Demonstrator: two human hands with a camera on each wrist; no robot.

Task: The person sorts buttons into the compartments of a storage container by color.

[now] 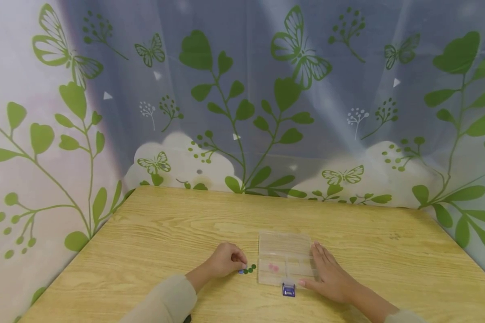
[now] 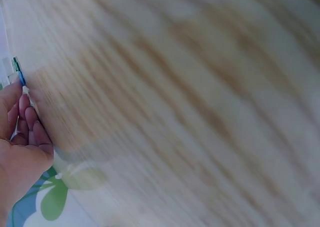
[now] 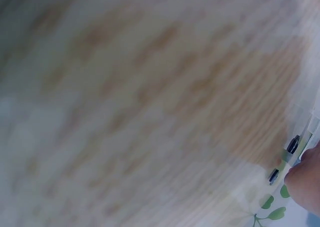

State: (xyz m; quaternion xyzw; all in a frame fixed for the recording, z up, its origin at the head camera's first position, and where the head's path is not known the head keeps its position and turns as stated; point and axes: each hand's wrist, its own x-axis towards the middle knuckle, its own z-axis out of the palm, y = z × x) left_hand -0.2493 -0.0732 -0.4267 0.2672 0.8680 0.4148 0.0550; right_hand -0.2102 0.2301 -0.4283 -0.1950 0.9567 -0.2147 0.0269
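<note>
A short row of small green discs [image 1: 250, 269] lies on the wooden table, with a small blue disc [image 1: 240, 272] at its left end. My left hand [image 1: 225, 260] has its thumb and fingertips together at the blue disc and appears to pinch it; the left wrist view shows a pale spot there that could be a nail or another piece. To the right stands a clear plastic box [image 1: 284, 244] with its lid swung back, divided into compartments. Pink pieces [image 1: 273, 268] lie in its front left compartment. My right hand [image 1: 332, 278] rests along the box's right side, fingers straight, thumb near the front edge.
A dark blue latch [image 1: 288, 290] sticks out from the box's front. Behind and beside the wooden table [image 1: 178, 224] hangs a curtain [image 1: 242, 112] with leaves and butterflies. A small dark object [image 1: 187, 319] shows at the table's near edge.
</note>
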